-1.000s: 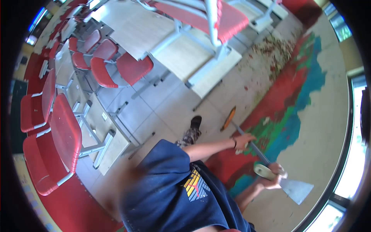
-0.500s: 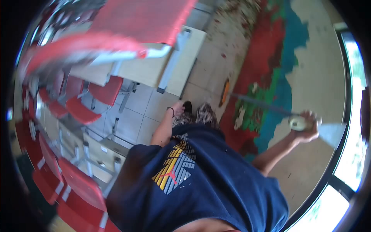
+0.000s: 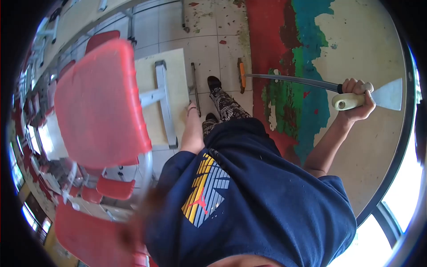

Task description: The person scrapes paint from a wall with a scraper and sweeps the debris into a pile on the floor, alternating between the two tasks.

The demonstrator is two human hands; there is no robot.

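Note:
My right hand (image 3: 358, 100) is closed round a putty knife, its wide metal blade (image 3: 389, 94) pointing right and its cream handle (image 3: 349, 102) lying across the palm. The same hand grips the black end of a long grey pole (image 3: 293, 79). This pole runs left to a narrow orange head (image 3: 242, 75) at the floor beside the wall; its exact kind is unclear. My left hand (image 3: 191, 107), with a dark band at the wrist, is beside the edge of a pale desk (image 3: 175, 73). Its fingers are too small and partly hidden to read.
A red chair (image 3: 98, 104) looms close on the left, beside the desk's metal leg (image 3: 164, 107). More red chairs (image 3: 115, 188) stand behind it. Paint flakes lie on the tiled floor (image 3: 200, 49). The wall (image 3: 364, 40) shows peeled red, green and blue patches, with windows at far right.
The view has swung, so the red chair and desk appear lower and nearer my left arm. My right hand appears higher, still holding the putty knife and pole. My feet are now apart.

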